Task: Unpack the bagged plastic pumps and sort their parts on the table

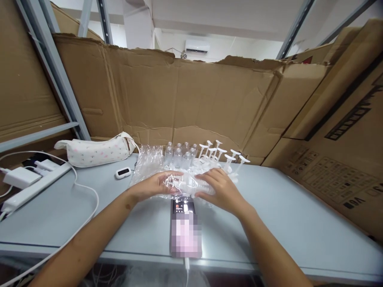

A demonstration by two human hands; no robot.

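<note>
A clear plastic bottle (pixel 193 184) lies sideways between my two hands, with crinkled clear plastic around its left end. My left hand (pixel 158 184) is closed on the clear plastic at that left end; its fingertips are partly hidden behind the shiny film. My right hand (pixel 220 187) wraps over the bottle's right end, thumb below and fingers on top. Just behind my hands stand several small clear bottles (pixel 177 155). To their right is a cluster of white pump heads (pixel 220 151) with stems upright or leaning. Below the bottle lies a phone (pixel 186 235), its screen lit and partly pixelated.
A sheet of clear plastic wrap (pixel 148 159) lies left of the bottles. Farther left are a small white device (pixel 123 172), a floral pouch (pixel 97 151), and a power strip (pixel 36 189) with cables. Cardboard walls (pixel 194 95) enclose the grey tabletop (pixel 299 223).
</note>
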